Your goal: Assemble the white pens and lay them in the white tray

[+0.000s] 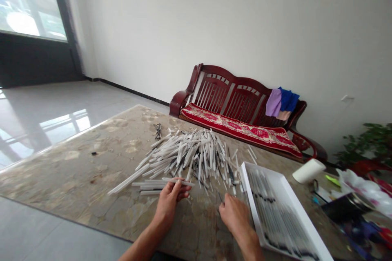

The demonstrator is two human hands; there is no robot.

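Pinching a white stick (pixel 177 180) between thumb and fingers, the left hand (pixel 168 206) is keeping a narrow grip on it. The right hand (pixel 235 216) is hanging at 3 o'clock from the left hand, with its fingers bent close beside a thin dark stick (pixel 219 197); I cannot tell if it is holding this stick. At 2 o'clock from the right hand, a white tray (pixel 252 200) is lying on the table with long sticks side by side in it. A big pile of white sticks (pixel 196 157) is lying on the stone-pattern table (pixel 76 179) at 12 o'clock from the hands, and glasses (pixel 157 131) are sitting just behind it. Farther, at 1 o'clock, a wooden bench (pixel 214 89) is standing against the wall, with a red cushion (pixel 241 128) on its seat and cloths (pixel 280 102) hanging over its back. A white roll (pixel 308 170) is lying on the table at 2 o'clock, and a green plant (pixel 364 142) is growing at 3 o'clock beyond it.
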